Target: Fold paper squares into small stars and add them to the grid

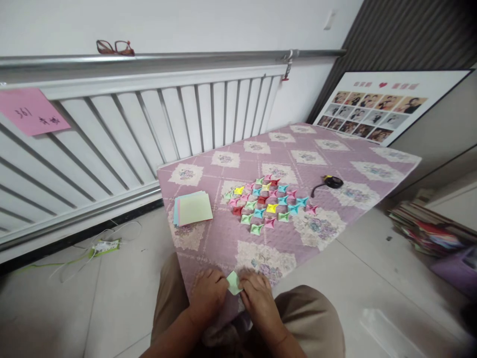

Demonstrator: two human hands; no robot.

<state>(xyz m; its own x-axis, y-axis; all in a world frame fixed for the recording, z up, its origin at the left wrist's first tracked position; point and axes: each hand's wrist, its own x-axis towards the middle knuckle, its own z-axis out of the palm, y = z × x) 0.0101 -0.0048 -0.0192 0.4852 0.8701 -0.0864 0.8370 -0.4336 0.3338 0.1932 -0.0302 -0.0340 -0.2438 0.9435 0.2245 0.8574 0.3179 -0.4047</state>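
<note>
Between my hands, at the near corner of the table, is a small light-green square of folded paper (233,283), turned so a corner points away from me. My left hand (209,292) is closed on its left corner. On the opposite corner, the fingers of my right hand (258,294) are closed as well. Farther up the cloth lie several small folded paper shapes (262,200) in green, pink, blue, yellow and red, set out in slanting rows. A stack of coloured paper sheets (195,208), pale yellow on top, rests to the left.
A purple flowered tablecloth (223,231) covers the table. Right of the folded shapes lies a black-and-yellow tape measure (332,181). A white radiator (194,117) runs behind, with glasses (115,47) on the pipe above. A power strip (106,246) with cables is on the floor at left.
</note>
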